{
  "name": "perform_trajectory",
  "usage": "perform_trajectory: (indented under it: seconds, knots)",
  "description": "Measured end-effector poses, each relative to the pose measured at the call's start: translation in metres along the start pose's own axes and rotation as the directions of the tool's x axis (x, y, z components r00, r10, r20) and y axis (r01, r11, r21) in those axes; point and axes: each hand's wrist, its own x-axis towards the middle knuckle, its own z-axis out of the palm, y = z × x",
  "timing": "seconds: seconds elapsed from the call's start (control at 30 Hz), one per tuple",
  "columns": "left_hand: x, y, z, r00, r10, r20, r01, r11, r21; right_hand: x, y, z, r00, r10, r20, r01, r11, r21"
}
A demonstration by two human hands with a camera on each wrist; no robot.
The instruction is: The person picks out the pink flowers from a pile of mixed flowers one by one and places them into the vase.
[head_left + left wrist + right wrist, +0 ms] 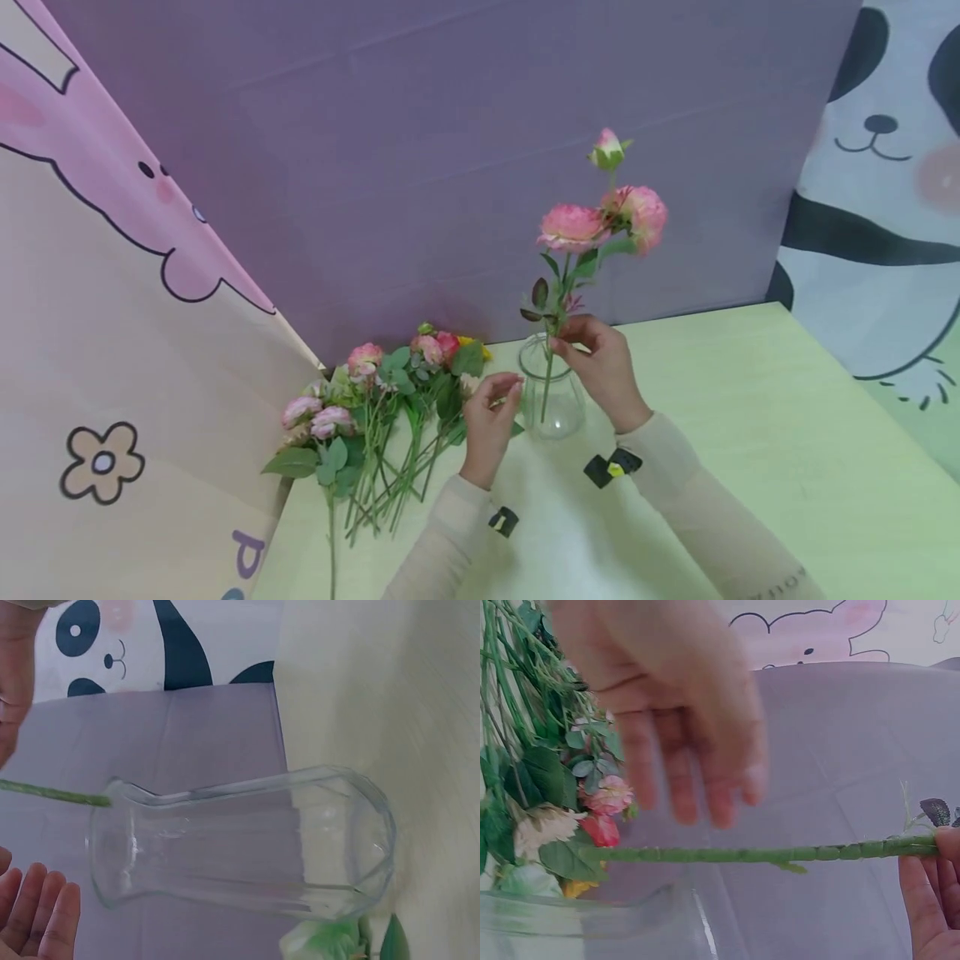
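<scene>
My right hand (603,371) pinches the green stem (780,854) of an artificial flower with pink blooms (573,227) and a bud at the top. The stem stands roughly upright over the clear glass vase (225,844). In the left wrist view its cut end is right at the vase's rim. My left hand (491,421) holds nothing and hovers just left of the vase, its fingers relaxed. In the right wrist view this left hand is blurred, between the loose flowers and the stem.
Several artificial flowers (365,358) with long green stems lie to the left of the vase on the pale green table (735,433). A purple backdrop (450,167) rises behind. Printed panels stand at both sides, a pink rabbit (127,167) left and a panda (885,250) right.
</scene>
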Motion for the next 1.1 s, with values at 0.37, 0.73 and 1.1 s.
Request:
perform_trajectory:
  seconds: [0.37,0.73,1.1]
  knots:
    - [0.001,-0.018,-0.009,0.998,-0.059,-0.011,0.059,0.998,0.029,0.016,-0.011,-0.010,0.999,-0.021,-0.050,0.018,0.998,-0.053]
    - [0.001,-0.030,-0.030,0.994,-0.105,-0.010,0.106,0.992,0.073,0.036,-0.015,-0.019,0.995,-0.072,-0.063,0.069,0.997,-0.040]
    - [-0.003,-0.039,-0.045,0.995,-0.074,-0.072,0.084,0.987,0.139,0.042,-0.002,-0.021,0.994,-0.072,-0.087,0.070,0.997,-0.021]
